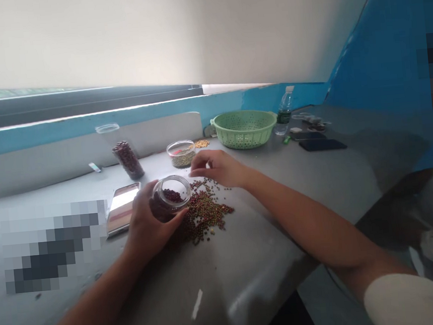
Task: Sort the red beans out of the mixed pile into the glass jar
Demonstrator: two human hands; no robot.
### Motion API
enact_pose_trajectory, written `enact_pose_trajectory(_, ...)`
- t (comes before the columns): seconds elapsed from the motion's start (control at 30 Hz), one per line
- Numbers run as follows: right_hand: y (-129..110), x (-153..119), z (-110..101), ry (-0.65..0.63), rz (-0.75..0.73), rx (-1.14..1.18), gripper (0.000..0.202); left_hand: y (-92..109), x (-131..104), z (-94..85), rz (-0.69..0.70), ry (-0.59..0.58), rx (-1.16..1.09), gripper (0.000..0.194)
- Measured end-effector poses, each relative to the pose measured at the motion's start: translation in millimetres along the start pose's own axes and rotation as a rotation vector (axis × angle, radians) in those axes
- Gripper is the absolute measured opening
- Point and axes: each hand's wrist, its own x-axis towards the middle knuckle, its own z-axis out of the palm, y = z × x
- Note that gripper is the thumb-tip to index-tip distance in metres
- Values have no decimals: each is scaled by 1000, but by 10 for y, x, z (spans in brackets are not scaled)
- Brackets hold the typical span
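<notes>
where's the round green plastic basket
In the head view, right of centre: the round green plastic basket stands at the back of the grey table, beyond the right hand, just left of the clear plastic bottle.

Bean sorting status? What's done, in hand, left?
Looks partway. Done: dark red beans sit in the open jar, greenish ones in the clear tub. In hand: left hand grips the jar; right hand is near the tub, contents unclear. Left: the mixed red-and-green pile on the table.
</notes>
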Motion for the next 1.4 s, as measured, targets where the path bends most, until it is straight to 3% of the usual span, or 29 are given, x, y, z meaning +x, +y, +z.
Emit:
enact_pose_trajectory(0.1,-179,-36,152,9,-242,-18,12,17,-9,0,-2,-8,-4,92)
enact_pose_trajectory(0.2,-102,-33,188,79,-307,-49,18,30,-2,-13,-3,7,-7,92)
enact_pose_trajectory(0.3,136,5,130,182,-211,-102,19,34,19,-29,-26,60,-4,94)
enact_pose_trajectory(0.43,437,72,150,-31,-24,-301,13,38,47,-36,-95,112,-14,90)
enact_pose_trajectory(0.57,591,129,329,-168,41,-332,9,27,61,-39,-138,108,-26,86)
enact_pose_trajectory(0.77,644,140,430,-219,60,-388,12,0,52,-32,-118,108,-36,89)
enact_pose_trajectory(1.17,697,138,389,-266,127,-364,13,53,40,-43,-94,80,-13,86)
enact_pose_trajectory(1.4,590,126,348,-241,115,-387,14,43,45,-30,-78,90,-11,87)
